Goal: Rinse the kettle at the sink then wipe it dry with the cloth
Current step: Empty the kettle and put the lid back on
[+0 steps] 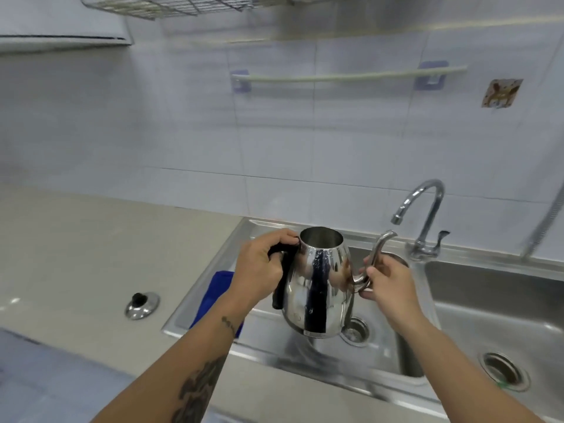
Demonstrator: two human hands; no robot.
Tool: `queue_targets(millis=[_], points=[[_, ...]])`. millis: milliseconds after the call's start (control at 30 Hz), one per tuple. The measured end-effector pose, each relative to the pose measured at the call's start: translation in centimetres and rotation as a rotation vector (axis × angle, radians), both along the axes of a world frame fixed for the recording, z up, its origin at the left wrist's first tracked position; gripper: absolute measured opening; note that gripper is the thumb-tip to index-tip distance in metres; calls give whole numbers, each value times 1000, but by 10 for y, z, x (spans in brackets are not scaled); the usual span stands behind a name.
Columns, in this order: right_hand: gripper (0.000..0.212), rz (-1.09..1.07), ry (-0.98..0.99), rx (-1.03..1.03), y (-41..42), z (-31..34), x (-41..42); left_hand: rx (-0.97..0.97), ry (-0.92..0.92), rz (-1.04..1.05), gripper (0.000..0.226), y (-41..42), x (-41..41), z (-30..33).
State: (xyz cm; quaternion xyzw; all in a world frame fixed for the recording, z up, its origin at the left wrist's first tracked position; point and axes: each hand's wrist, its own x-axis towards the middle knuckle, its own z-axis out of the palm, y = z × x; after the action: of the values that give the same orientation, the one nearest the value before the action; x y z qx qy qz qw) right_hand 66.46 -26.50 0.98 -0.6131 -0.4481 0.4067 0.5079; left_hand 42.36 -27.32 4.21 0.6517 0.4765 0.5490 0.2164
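A shiny steel kettle (pixel 317 285) with no lid hangs upright above the left sink basin (pixel 274 337). My left hand (pixel 259 270) is closed around its black handle. My right hand (pixel 387 288) grips the base of the curved spout, which points up and to the right. Water drops show on the kettle's side. A blue cloth (pixel 213 297) lies over the left rim of the sink, partly hidden by my left forearm. The kettle's lid (pixel 142 305), steel with a black knob, rests on the counter to the left.
A chrome tap (pixel 421 215) stands behind the divider between the two basins, with no water visible from it. The right basin (pixel 488 315) has its own drain. A beige counter (pixel 91 254) spreads left. A towel rail and a wire rack hang on the tiled wall.
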Motion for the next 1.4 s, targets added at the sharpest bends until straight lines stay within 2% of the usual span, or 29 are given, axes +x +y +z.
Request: queue_targets(millis=[200,433,767,967,1400], points=[[27,-13,2,22,20,5,-73,13,-18,-7,63,13,-72,2],[27,-95,65,36,58,-5,-198,53,25,-98,52,76,-196,-15],[28,-178,81,-57,118,-18,-346,-45,-25,-131,66,153,-331,-27],[25,-178,71,-124,142,-38,-392,-128,-46,-88,57,175,-376,-53],[26,-119,94,-137,158,-67,-411,-78,-3,83,52,182,-393,-89]])
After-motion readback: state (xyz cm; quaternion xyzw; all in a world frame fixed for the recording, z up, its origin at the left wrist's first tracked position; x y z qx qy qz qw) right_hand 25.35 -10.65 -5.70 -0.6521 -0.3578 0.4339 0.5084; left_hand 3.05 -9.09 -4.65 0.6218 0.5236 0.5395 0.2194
